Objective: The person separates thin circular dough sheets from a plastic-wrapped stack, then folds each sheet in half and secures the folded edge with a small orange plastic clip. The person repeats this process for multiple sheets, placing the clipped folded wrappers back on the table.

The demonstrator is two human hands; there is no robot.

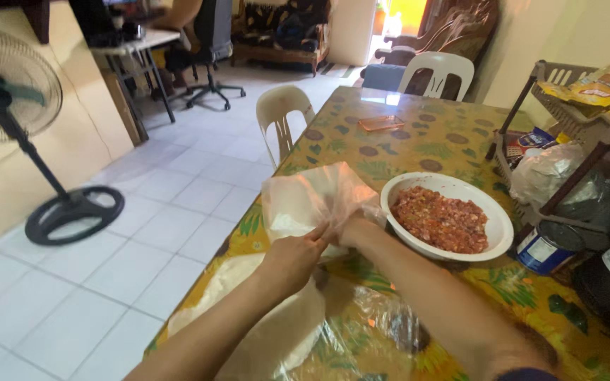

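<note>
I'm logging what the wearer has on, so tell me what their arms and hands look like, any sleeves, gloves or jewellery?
Both forearms are bare, with no gloves on the left hand or the right hand. No rings, watch or bracelet show. Only a dark blue sleeve edge appears on the right upper arm at the frame's bottom.

White bowl [397,190] of reddish mince [440,220], yellow leaf-patterned tablecloth [418,137].

home dining area | patterned table [418,134], plastic chairs [284,113], fan [8,92] (tiled floor)
</note>
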